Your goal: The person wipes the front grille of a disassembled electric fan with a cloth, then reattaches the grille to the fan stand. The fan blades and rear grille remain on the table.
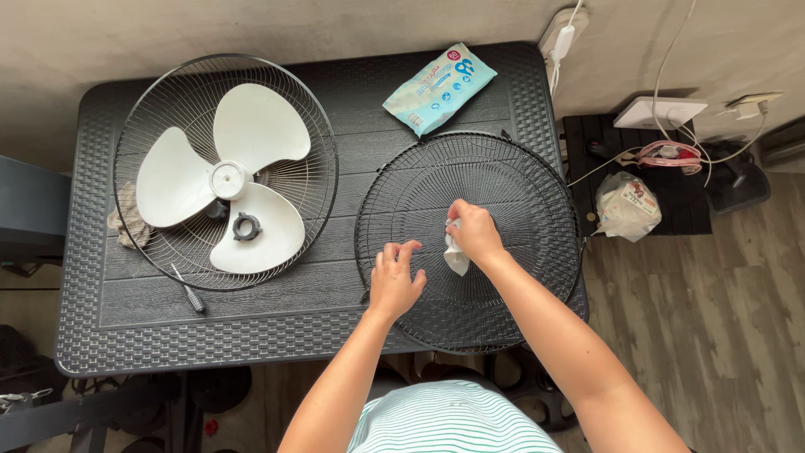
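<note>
Fingers of right hand [475,232] pinch white wipe [455,258]; left hand [394,279] splayed on grille [520,193]; blue packet [438,88] beyond.

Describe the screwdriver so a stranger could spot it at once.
Start at the dark table and find the wire fan guard holding the white blade on its left half. The screwdriver lies under that guard's lower rim: thin, black-handled.
</note>
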